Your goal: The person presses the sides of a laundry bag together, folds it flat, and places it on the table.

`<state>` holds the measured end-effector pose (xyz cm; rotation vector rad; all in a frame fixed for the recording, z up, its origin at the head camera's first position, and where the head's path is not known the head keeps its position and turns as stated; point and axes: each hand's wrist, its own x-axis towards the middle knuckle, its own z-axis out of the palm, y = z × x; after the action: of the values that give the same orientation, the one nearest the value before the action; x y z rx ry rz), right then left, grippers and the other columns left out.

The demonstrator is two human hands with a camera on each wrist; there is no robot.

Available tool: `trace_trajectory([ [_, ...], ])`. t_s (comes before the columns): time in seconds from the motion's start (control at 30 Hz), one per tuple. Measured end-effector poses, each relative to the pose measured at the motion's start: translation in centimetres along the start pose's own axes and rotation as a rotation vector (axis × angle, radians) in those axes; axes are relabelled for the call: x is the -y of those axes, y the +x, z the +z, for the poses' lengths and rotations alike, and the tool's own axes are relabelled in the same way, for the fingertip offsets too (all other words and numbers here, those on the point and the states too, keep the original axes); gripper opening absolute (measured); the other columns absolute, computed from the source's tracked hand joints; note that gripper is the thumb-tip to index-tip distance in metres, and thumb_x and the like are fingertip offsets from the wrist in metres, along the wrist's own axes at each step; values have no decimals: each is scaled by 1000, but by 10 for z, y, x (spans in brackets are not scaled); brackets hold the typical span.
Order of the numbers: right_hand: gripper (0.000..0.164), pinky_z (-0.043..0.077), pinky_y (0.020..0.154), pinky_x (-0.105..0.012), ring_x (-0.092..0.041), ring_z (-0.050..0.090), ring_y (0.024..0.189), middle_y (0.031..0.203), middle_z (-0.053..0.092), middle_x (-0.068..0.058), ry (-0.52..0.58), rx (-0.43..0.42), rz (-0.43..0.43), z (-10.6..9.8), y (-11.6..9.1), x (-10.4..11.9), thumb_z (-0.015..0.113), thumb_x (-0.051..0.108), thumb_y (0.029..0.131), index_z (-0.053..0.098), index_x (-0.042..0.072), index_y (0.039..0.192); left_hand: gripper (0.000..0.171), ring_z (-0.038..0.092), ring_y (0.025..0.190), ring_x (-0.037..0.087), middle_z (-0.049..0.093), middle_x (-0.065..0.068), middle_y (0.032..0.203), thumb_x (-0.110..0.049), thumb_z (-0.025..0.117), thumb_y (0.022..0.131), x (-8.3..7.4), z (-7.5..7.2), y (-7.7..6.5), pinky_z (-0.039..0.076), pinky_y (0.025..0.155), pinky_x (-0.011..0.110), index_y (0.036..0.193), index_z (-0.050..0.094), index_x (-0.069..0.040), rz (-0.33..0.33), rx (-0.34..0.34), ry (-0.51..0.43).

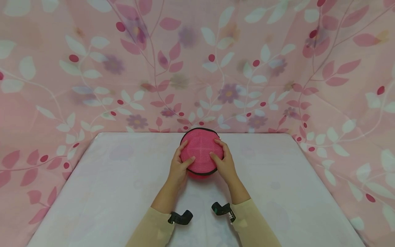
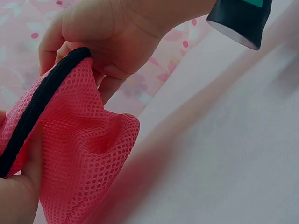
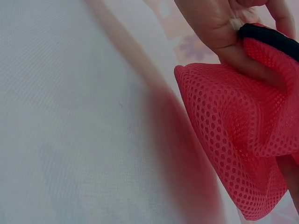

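A pink mesh bag with a black zip-like edge is held up above the table's far half. My left hand grips its left side, thumb across the near face and fingers round the edge. On the other side my right hand holds it the same way, thumb on the mesh. In the left wrist view the mesh sags in folds below the black edging. The right wrist view shows the bag's loose underside hanging over the table; some fingers are hidden behind the fabric.
A white cloth covers the table. Behind it and along both sides hangs a pink curtain with leaves and flowers. A small black camera is worn on the left wrist and another black camera on the right.
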<state>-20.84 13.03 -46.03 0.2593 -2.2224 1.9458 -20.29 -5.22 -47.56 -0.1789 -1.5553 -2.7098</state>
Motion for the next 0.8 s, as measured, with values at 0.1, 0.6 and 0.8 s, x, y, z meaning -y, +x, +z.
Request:
trace_trajectory([
  [0.1,49,24,118,-45,-20,32,143,154,39,-5,14,16,-2,-1,-2,6,61,9,99,45,12,145,69,36,141,26,32,4,158,8,65,91,0,-1,0,45,104,27,152,43,-16,1,-2,3],
  [0.6,53,23,117,-51,-29,30,145,156,35,-11,46,71,-27,-2,-4,2,61,9,98,43,10,148,70,43,136,29,33,6,156,12,61,92,-5,3,-3,50,100,31,152,41,-18,-48,29,-80],
  [0.8,51,25,118,-49,-27,30,145,157,35,-10,66,72,-12,-1,-1,1,61,6,98,45,10,146,70,44,135,29,31,6,157,11,61,93,-4,0,-3,50,99,31,153,40,-18,-48,33,-78],
])
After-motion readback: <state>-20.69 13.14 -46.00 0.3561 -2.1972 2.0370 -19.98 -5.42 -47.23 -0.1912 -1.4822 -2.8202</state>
